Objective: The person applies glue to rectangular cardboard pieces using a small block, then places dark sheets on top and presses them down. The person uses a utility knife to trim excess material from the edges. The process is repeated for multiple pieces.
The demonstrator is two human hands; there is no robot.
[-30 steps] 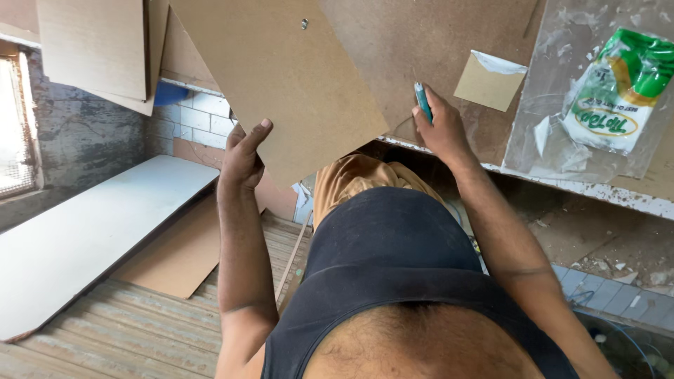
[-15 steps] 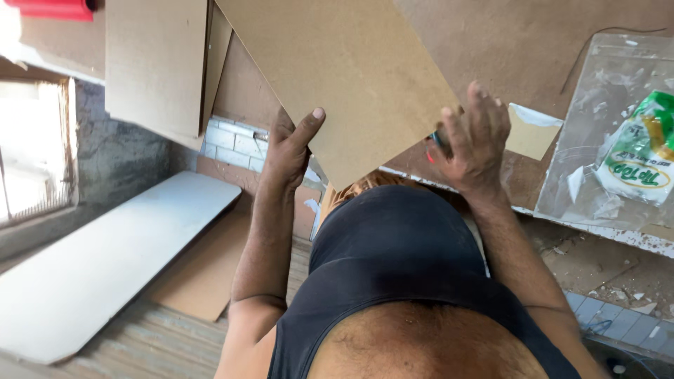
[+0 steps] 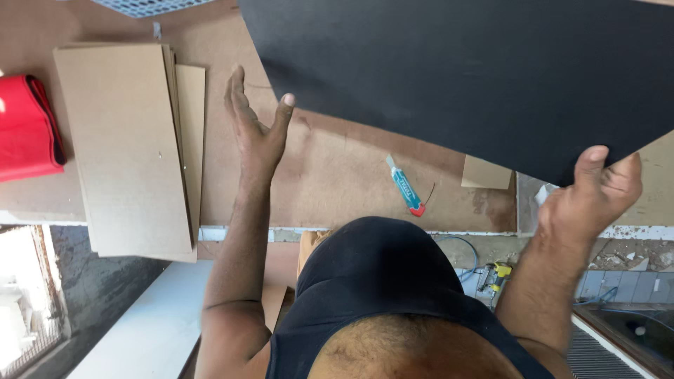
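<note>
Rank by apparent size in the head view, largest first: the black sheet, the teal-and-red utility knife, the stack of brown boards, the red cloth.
1. black sheet, though it is held nearer the camera
2. stack of brown boards
3. red cloth, partly cut off
4. utility knife

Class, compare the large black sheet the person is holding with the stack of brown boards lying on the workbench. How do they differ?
The black sheet is dark; the stack of brown boards is tan. The black sheet is held up off the bench by the right hand, with the left hand open beside its edge, while the boards lie flat, untouched. The sheet looks far larger. Both are flat and straight-edged.
</note>
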